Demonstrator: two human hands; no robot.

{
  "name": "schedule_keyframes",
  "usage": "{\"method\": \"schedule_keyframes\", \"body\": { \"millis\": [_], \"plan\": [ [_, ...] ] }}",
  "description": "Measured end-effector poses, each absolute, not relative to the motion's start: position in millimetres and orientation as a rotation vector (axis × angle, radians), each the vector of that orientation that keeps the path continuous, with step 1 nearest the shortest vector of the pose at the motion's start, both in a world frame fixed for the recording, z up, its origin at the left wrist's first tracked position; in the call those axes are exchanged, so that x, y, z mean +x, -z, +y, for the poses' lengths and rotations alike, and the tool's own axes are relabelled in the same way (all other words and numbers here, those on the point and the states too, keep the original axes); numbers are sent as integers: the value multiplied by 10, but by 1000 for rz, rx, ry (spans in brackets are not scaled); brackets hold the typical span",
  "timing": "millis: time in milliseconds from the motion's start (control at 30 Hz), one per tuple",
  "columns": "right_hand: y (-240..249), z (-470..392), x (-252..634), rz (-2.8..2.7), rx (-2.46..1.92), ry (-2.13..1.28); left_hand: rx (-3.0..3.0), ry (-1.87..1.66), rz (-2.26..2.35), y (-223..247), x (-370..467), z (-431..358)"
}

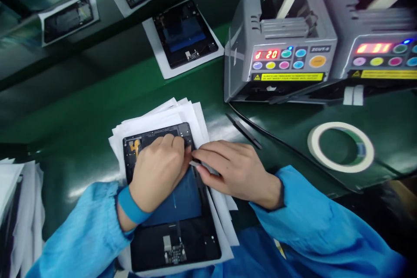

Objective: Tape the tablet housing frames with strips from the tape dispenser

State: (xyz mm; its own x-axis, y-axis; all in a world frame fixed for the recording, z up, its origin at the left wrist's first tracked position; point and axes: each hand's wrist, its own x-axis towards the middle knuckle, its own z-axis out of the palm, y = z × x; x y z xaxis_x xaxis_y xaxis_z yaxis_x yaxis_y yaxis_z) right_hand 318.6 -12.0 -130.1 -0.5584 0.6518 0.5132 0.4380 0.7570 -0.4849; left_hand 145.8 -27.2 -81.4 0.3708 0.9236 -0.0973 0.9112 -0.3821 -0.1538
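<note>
An opened tablet with bare circuit parts and a dark blue battery lies on a stack of white sheets. Curled over its upper half is my left hand, its fingertips pressed together near the tablet's right edge; what they pinch, if anything, is hidden. Just to the right, my right hand grips a slim grey flat tool between thumb and fingers. The tool's pale tip points at the tablet's edge beside my left fingertips, and most of its length is covered by my hand.
Two tape dispensers stand at the back right. A tape roll, dark tweezers and a black cable lie on the green table. More opened tablets rest on white sheets behind; stacked sheets are left.
</note>
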Motion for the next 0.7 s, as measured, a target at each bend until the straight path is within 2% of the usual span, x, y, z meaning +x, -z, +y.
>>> {"method": "schedule_keyframes", "body": {
  "millis": [367, 700],
  "plan": [
    [1346, -113, 3251, -2152, -842, -388, -2492, -310, -1793, 754, 1469, -274],
    [1384, -94, 3211, -2177, -882, -418, -2608, -99, -1938, 853, 1408, -291]
  ]
}}
